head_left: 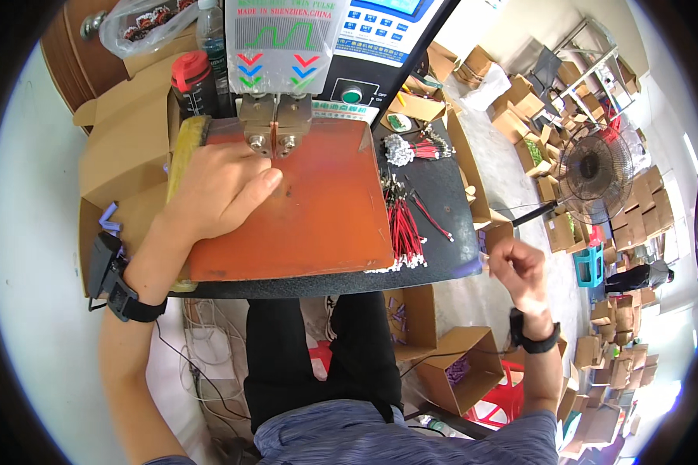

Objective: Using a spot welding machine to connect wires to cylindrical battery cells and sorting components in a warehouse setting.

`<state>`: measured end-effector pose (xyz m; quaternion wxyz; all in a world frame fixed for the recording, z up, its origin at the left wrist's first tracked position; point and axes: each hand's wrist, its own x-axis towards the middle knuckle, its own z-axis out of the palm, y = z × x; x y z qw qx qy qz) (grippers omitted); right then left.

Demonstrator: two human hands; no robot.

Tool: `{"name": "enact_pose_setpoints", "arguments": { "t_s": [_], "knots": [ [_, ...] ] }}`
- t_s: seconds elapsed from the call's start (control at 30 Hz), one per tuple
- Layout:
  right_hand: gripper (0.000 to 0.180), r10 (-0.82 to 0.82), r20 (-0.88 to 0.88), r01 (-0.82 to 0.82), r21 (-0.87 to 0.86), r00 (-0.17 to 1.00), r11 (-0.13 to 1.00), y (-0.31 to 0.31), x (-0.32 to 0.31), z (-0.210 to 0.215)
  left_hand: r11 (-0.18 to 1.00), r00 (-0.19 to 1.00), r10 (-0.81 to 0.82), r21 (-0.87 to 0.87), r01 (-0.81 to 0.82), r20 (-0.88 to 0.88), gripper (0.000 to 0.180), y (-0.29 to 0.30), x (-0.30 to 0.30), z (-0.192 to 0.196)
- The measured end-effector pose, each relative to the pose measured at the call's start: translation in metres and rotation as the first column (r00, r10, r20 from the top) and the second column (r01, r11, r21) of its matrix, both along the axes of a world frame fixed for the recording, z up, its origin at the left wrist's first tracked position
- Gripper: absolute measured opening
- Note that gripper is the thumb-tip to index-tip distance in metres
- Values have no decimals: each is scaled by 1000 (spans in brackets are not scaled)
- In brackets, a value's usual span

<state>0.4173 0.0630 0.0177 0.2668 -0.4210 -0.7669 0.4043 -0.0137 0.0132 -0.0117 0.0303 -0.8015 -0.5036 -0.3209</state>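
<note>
My left hand (221, 186) rests on the orange-brown work plate (318, 225), fingers curled together, fingertips just under the metal welding head (275, 124) of the grey machine (287, 46); whatever it pinches is too small to see. My right hand (520, 267) hovers off the table's right edge, fingers pinched on a small pale piece (485, 260). A bundle of red and black wires (403, 225) lies on the black table (442, 186) between the plate and my right hand.
A second wire bundle (415, 147) lies at the back of the table. A red-capped bottle (194, 81) and cardboard boxes (128, 132) stand at the left. Open boxes (461, 372) sit on the floor below. A floor fan (597, 174) and many cartons crowd the right.
</note>
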Motion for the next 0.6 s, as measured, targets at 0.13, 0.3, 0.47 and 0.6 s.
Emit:
{"name": "enact_pose_setpoints", "arguments": {
  "t_s": [0.13,0.3,0.47,0.6],
  "knots": [
    [7,138,444,-219,136,885,966,11,47,-21,999,998,-43,-8,43,40,26,5,3,-1],
    [16,-52,443,24,69,895,997,43,13,-55,998,995,17,-65,-11,94,15,-5,7,2],
    [8,-164,509,-48,378,845,925,85,-15,-95,998,980,4,-61,9,200,18,-5,7,0],
    [5,-120,680,-206,379,724,902,100,-11,-112,998,978,19,-60,-6,210,16,-1,6,-4]
  ]
}}
